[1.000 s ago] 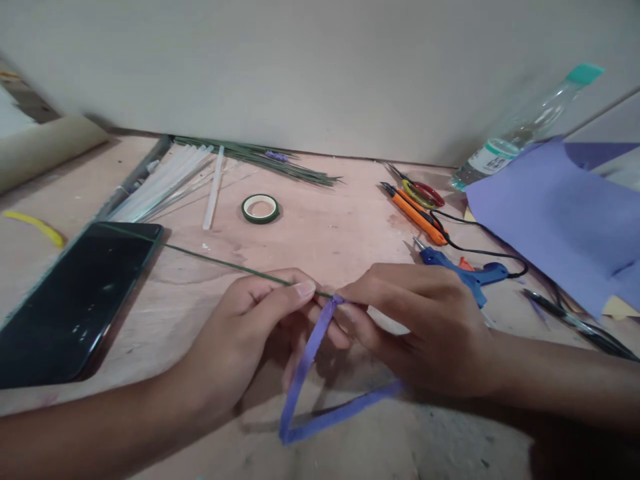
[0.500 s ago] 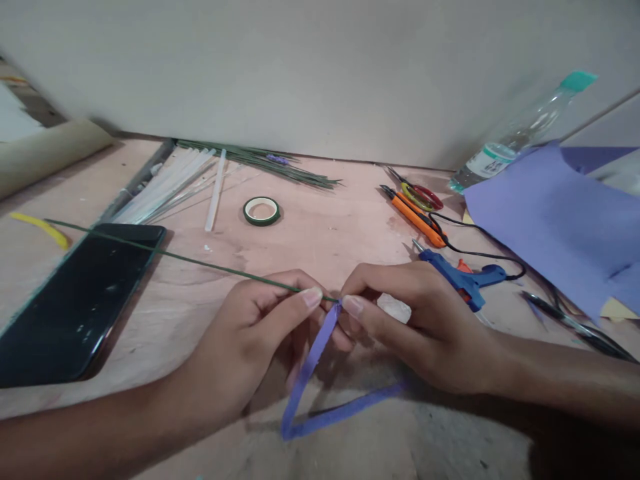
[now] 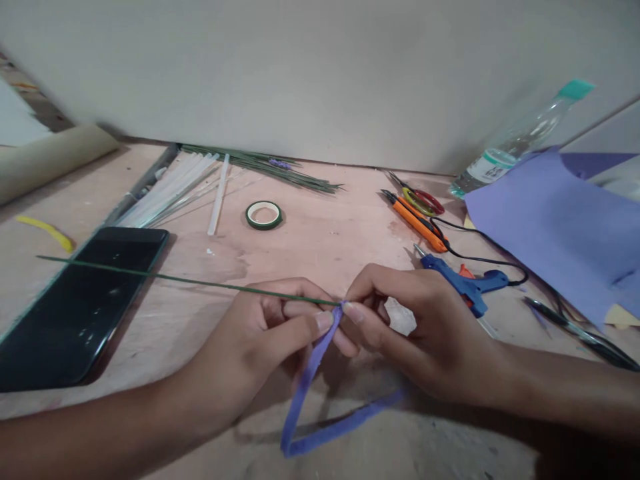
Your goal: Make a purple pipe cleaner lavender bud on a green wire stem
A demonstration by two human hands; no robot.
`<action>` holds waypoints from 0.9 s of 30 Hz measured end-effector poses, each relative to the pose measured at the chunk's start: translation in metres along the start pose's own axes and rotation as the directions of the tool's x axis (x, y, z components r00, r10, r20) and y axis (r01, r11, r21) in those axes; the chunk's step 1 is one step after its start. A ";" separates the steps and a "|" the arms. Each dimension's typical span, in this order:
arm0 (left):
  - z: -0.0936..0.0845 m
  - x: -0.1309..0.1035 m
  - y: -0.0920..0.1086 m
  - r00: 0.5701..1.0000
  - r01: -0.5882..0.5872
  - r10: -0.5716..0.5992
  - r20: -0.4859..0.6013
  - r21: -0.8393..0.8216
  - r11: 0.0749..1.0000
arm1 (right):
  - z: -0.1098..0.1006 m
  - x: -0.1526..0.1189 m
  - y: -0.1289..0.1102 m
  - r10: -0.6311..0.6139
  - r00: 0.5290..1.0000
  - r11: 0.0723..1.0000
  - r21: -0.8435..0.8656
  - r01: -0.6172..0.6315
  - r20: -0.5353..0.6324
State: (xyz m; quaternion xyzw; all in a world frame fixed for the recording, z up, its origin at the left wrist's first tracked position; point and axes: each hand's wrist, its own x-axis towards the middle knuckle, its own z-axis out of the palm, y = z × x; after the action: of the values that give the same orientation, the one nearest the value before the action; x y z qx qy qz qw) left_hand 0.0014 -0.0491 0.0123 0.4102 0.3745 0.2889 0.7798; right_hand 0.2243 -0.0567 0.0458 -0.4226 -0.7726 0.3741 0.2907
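Note:
My right hand (image 3: 415, 320) is closed, its thumb and index finger pinching the tip of a thin green floral wire (image 3: 200, 281), where a purple paper strip (image 3: 303, 393) meets it. Close beside it, my left hand (image 3: 280, 333) is closed too, with the thumb pressing the strip just below the join. The wire runs left across the left index finger and over a black phone (image 3: 75, 313). Below the hands the strip hangs down and folds back to the right. What lies beneath the fingertips is hidden.
Green tape roll (image 3: 264, 215), glue sticks (image 3: 173, 187) and green wires (image 3: 280, 170) lie behind the hands. To the right are scissors (image 3: 420, 199), an orange tool (image 3: 417, 223), a blue glue gun (image 3: 465, 283), a pen (image 3: 590, 333), purple paper (image 3: 545, 220) and a bottle (image 3: 520, 137).
The wire's free left end has swung down toward me, off the yellow piece. My left thumb has shifted right, from the wire onto the purple strip by the join.

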 end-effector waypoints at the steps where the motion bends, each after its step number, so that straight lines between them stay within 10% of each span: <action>1: 0.000 0.000 0.000 1.000 0.006 -0.006 -0.001 -0.004 1.000 | 0.000 0.000 -0.001 -0.003 1.000 1.000 -0.006 0.003 -0.003; 27: 0.003 0.002 -0.001 0.999 -0.044 0.044 0.001 -0.032 0.999 | -0.005 -0.001 0.000 0.006 0.998 0.994 0.112 -0.013 0.057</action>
State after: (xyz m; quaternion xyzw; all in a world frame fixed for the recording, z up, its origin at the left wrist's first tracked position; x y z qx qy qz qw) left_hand 0.0052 -0.0493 0.0125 0.4058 0.3602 0.3116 0.7800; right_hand 0.2282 -0.0560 0.0484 -0.3985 -0.7561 0.4303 0.2905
